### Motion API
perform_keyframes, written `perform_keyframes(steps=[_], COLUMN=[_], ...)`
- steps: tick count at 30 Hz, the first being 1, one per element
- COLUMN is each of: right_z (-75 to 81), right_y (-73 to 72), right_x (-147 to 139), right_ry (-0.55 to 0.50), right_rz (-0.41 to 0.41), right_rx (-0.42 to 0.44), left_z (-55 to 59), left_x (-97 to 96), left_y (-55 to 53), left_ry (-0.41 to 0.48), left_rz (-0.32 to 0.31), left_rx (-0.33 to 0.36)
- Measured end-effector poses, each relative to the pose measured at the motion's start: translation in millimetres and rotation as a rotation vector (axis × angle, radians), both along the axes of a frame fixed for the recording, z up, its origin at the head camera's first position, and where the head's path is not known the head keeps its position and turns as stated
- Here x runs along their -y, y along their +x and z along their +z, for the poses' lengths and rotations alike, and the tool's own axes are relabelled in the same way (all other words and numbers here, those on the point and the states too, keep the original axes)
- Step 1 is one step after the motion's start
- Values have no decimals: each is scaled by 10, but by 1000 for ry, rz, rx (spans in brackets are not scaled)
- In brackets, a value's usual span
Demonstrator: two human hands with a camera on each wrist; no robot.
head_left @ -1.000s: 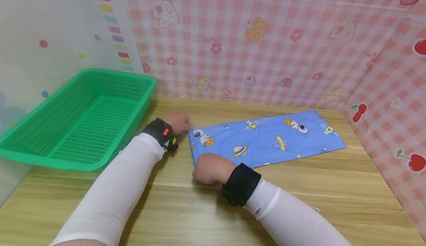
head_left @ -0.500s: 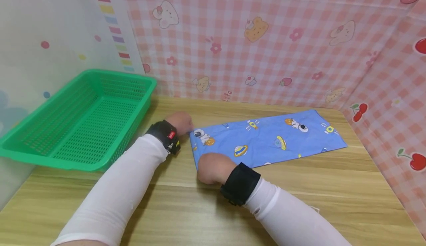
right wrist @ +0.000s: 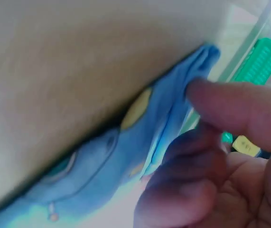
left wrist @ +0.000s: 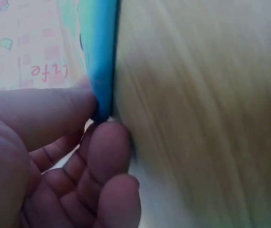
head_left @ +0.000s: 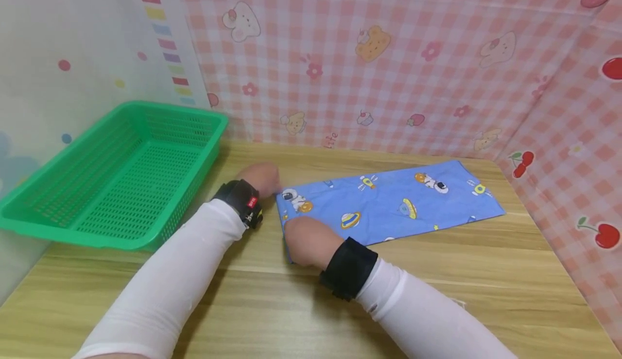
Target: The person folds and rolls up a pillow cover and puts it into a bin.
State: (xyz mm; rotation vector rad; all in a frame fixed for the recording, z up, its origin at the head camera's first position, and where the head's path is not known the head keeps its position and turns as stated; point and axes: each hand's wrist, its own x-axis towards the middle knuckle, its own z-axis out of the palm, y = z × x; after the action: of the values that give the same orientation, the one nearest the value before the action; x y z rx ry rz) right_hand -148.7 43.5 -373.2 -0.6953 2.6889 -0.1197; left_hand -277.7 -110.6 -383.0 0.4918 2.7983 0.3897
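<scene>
The blue cloth point(head_left: 381, 208) lies on the table point(head_left: 272, 316), right of the green basket point(head_left: 138, 186)! Left hand point(head_left: 262, 178) pinches the far corner of its basket-side end, right hand point(head_left: 311, 242) the near one. Lengthwise folding looks done; no fold across the strip shows yet.

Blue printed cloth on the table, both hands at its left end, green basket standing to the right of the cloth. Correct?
Wrong side for the basket: the head view shows the green basket to the left of the blue cloth. The rest holds: cloth on the table, left hand and right hand at its left end.
</scene>
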Motion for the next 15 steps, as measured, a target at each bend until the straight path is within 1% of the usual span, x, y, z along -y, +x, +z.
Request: perform_keyframes(steps=[2, 4, 6, 9, 11, 14, 15], right_z=[-16, -17, -16, -14, -13, -10, -7], right_y=[12, 26, 35, 44, 50, 55, 56], right_x=[20, 30, 27, 31, 33, 35, 35], right_ry=[2, 7, -16, -84, -127, -153, -146], right_rz=[48, 74, 84, 34, -6, -34, -33], right_rx=[2, -1, 0, 36, 64, 82, 79], left_z=[14, 29, 36, 29, 16, 10, 9], left_x=[-8, -10, 0, 35, 69, 119, 133], left_y=[21, 40, 51, 52, 44, 38, 35], left_ry=[18, 45, 69, 88, 96, 109, 113], left_rz=[9, 8, -7, -39, -51, -46, -40], left_rx=[-1, -5, -11, -13, -1, 36, 49])
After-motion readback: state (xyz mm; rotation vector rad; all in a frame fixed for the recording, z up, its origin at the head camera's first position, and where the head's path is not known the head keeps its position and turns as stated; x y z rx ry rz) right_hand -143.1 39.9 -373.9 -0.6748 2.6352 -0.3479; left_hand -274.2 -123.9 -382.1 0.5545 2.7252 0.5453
